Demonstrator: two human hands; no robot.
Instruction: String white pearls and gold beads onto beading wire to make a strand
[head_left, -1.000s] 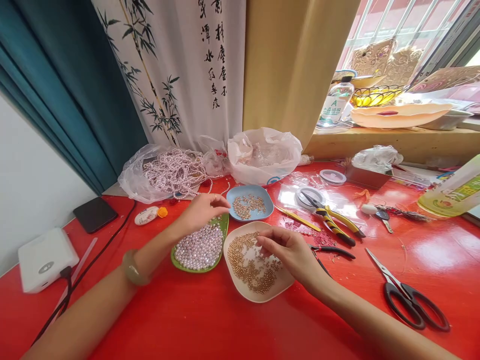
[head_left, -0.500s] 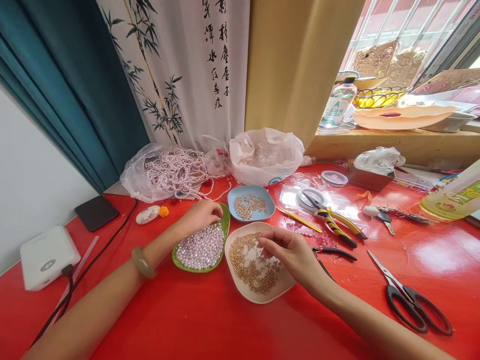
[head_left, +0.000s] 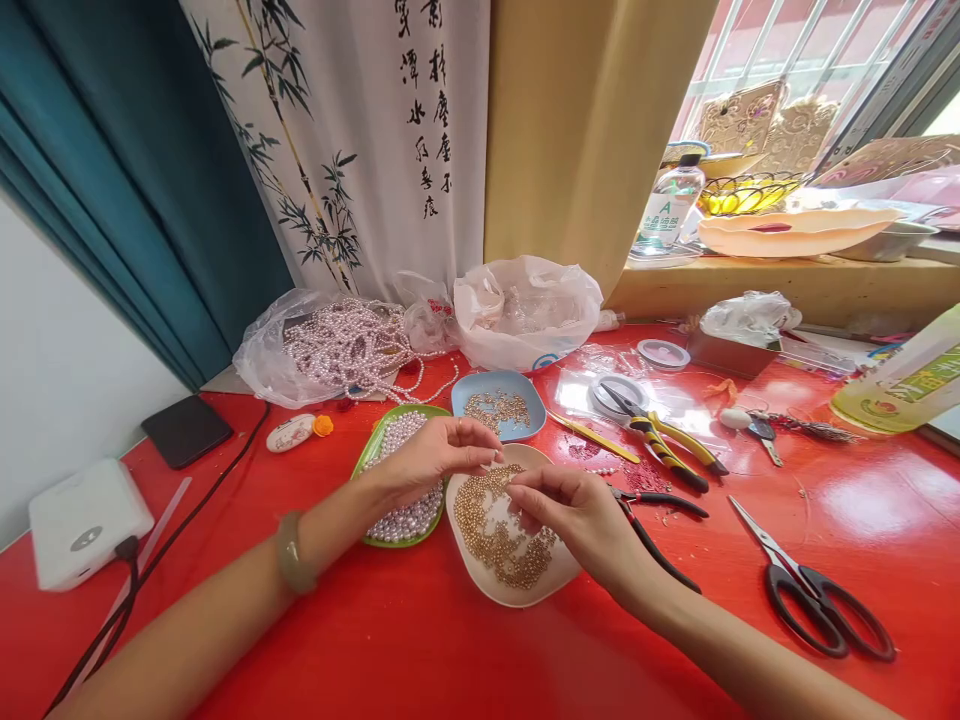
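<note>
My left hand (head_left: 442, 455) is closed in a pinch above the near-left rim of the cream dish (head_left: 551, 585). A tiny pale spot at its fingertips looks like a pearl bead. Close by on the right, my right hand (head_left: 566, 505) also pinches, over the gold beads (head_left: 487, 530) in that dish; what it holds is too fine to make out. Under my left wrist lies a green dish (head_left: 442, 528) of pale lilac pearl beads (head_left: 405, 525). Behind both hands, a blue dish (head_left: 534, 425) carries more gold beads. A short beaded strand (head_left: 600, 470) shows just beyond my right hand.
Scissors (head_left: 814, 585), yellow-black pliers (head_left: 664, 435), black-handled pliers (head_left: 660, 500) and yellow tweezers (head_left: 596, 437) lie at right. Pearl strands (head_left: 345, 345) and a plastic bag (head_left: 529, 315) stand at the back. A white box with a cable (head_left: 90, 525) sits at left.
My left hand has risen out of the pearl beads and moved right, up close to my right hand. The right hand stays nearly in place. The view has shifted slightly.
</note>
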